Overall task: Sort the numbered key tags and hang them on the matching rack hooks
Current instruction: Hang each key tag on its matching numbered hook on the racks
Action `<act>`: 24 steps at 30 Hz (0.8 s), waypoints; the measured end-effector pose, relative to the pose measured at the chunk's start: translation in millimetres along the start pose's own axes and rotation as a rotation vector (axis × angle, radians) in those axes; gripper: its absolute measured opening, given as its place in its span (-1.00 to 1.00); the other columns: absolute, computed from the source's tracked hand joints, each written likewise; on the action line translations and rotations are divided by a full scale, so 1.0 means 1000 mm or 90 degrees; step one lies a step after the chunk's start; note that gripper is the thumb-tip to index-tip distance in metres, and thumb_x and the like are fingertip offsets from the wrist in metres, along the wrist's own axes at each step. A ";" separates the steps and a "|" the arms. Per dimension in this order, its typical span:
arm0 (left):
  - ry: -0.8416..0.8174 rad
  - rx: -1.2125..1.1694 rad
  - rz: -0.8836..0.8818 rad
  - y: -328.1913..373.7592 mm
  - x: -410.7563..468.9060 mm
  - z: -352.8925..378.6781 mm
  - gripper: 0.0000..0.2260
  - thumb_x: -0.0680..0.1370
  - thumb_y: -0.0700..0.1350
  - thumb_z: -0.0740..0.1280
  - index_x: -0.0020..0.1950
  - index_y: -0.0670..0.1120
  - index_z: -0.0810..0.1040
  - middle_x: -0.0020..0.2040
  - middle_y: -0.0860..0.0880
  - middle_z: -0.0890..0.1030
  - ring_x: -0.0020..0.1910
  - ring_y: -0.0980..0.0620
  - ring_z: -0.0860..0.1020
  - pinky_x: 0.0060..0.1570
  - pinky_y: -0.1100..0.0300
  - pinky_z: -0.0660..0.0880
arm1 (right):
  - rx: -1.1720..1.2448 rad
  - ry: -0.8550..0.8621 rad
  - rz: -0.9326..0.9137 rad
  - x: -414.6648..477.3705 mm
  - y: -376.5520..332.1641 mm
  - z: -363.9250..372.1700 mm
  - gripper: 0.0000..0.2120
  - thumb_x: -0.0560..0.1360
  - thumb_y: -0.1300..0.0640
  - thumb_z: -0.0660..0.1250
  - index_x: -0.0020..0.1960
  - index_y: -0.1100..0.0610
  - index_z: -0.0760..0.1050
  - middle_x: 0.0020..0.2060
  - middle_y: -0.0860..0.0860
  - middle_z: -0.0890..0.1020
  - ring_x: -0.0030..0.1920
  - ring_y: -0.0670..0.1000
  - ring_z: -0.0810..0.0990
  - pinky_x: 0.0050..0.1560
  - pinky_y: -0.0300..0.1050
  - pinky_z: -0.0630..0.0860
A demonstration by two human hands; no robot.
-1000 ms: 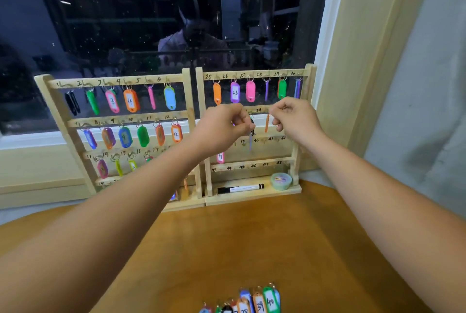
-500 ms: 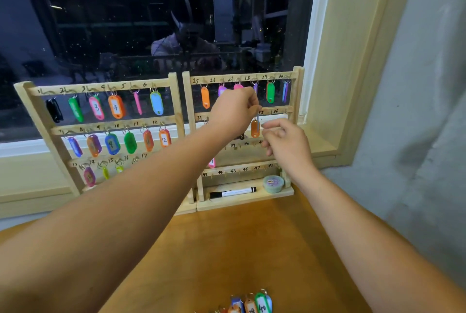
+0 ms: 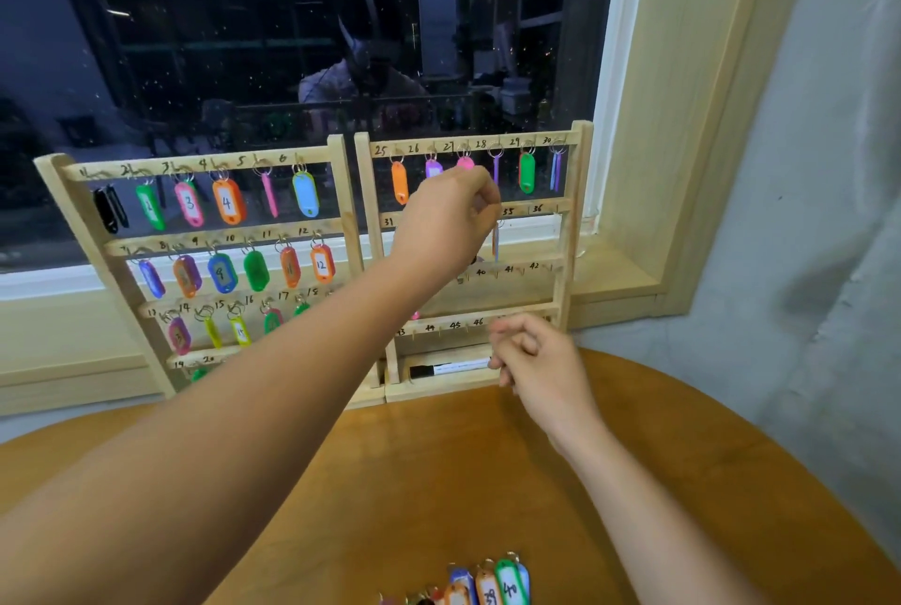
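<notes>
A key tag (image 3: 496, 241) is pinched by fingers of the left hand (image 3: 446, 219) at the right rack (image 3: 568, 234). Fingers of the right hand (image 3: 536, 355) are loosely curled, empty.

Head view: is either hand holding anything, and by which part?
The left hand seems to pinch the ring end of a slim edge-on key tag at the right wooden rack, second bar; the contact is hidden. The right hand holds nothing.
</notes>
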State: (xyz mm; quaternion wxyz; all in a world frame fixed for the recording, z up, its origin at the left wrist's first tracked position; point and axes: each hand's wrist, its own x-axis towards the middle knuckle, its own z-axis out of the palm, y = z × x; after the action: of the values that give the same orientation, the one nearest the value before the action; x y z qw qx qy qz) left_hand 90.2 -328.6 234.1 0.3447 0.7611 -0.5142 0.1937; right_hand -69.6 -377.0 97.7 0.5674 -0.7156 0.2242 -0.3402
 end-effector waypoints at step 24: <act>-0.270 -0.134 -0.273 -0.091 -0.303 -0.036 -0.94 0.57 0.01 0.53 -0.06 0.16 0.68 -0.13 0.20 0.70 -0.13 0.17 0.64 -0.10 0.27 0.55 | -0.358 -0.553 0.054 -0.085 0.028 0.067 -0.94 0.57 -0.02 0.50 0.01 -0.05 0.68 -0.07 -0.07 0.72 -0.09 -0.06 0.66 0.03 -0.03 0.62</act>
State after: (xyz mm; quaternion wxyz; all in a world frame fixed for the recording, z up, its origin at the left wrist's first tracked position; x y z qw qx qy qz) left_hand 56.2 -84.3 32.6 0.3395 0.8358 -0.4196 -0.1007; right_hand -74.3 -279.8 43.1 0.4068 -0.9061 0.0796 0.0848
